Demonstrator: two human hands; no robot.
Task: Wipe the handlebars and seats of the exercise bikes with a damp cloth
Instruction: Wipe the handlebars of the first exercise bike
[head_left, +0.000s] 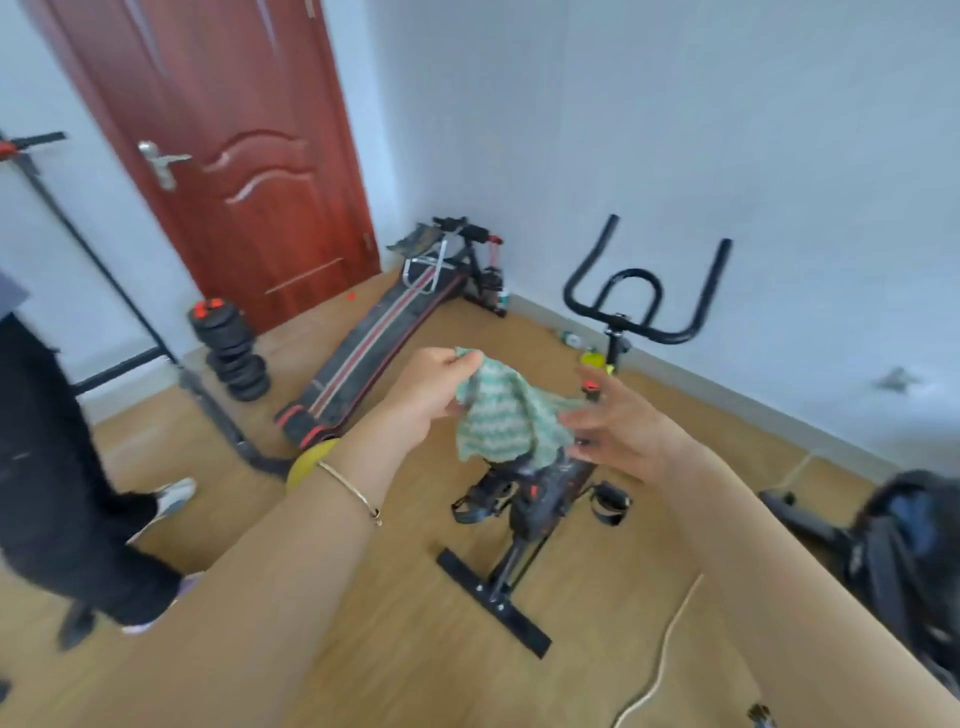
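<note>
A green and white striped cloth (498, 415) hangs in the air between my two hands, above the exercise bike (540, 499). My left hand (431, 387) pinches its upper corner. My right hand (618, 426) holds the cloth's right edge, fingers partly spread and blurred. The bike's black handlebars (644, 291) rise beyond the cloth near the white wall. Its seat is hidden behind the cloth and my hands. The bike's pedals and rear floor bar (493, 603) show below.
A sit-up bench (384, 327) lies on the wooden floor toward the red door (234, 145). Stacked weight plates (231, 348) stand left of it. A person in black (57, 467) stands at the left. A black bag (904, 540) lies right; a white cord (670, 639) crosses the floor.
</note>
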